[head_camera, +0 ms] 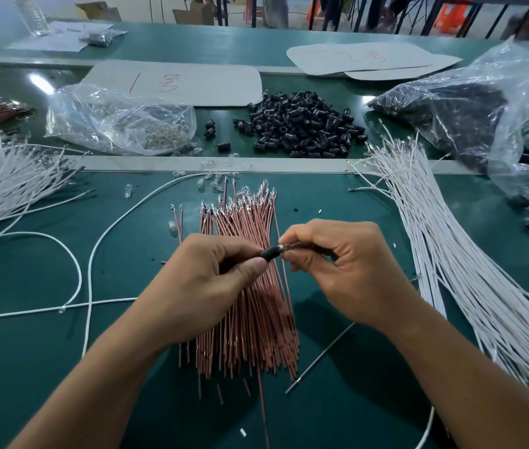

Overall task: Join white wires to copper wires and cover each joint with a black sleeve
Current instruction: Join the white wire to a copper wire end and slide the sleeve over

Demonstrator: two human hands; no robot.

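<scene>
Plainly the covering step is in hand: a black sleeve [269,253] is held in the air above the middle of the table, between the two hands, with a shiny, glassy joint [284,248] showing at its right end, not yet covered. The left hand [204,286] pinches the sleeve's left end in its fingers [247,266], thumb against forefinger. The right hand [344,270] pinches the wire just right of the joint, thumb and forefinger tips pressed on it and the other fingers curled toward the palm. One thin copper wire [262,400] hangs from the grip toward the near edge. Whether a white wire runs out of the left hand I cannot tell, since the palm hides it. Directly beneath the hands lies the bundle of copper wires [250,319], terminal ends pointing away from the person. A sheaf of white wires [457,270] fans out to the right, and a second heap [7,183] lies at far left, with a few loose ones looping across the green table [30,367]. Beyond a grey strip sits a pile of loose sleeves [302,128], flanked by a clear bag [117,118] of small clear parts and a larger bag [451,115] of dark ones. The next move, as I judge it, calls for holding the wire steady while the sleeve slides rightward until the joint is hidden, kept in line so the terminal does not catch on the rim.
</scene>
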